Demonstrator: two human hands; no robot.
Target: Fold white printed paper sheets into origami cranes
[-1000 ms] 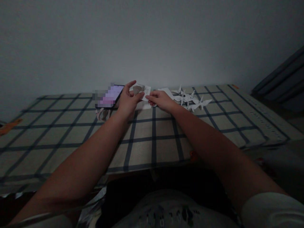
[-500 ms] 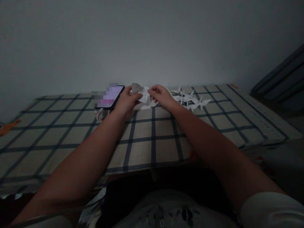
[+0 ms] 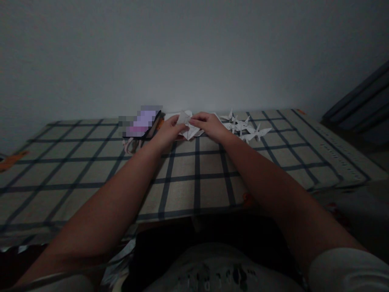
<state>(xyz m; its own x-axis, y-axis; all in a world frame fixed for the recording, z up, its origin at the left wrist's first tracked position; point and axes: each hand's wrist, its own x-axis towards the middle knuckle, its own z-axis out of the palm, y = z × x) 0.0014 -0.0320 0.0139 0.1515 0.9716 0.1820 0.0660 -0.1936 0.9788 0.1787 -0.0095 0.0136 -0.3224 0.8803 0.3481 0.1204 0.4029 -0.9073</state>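
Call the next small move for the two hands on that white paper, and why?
Probably press the fold flat: left hand and right hand both pinch the half-folded white paper piece low over the checked cloth, and finished white paper cranes lie beside it.

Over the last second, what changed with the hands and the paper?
Both hands, left hand and right hand, lowered the white paper from held up down to the checked cloth, still pinching it. The phone and folded paper cranes stayed put.

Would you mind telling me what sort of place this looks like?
Probably a dim room at home: a checked cloth covers the surface by a bare wall, with a phone and folded paper cranes.
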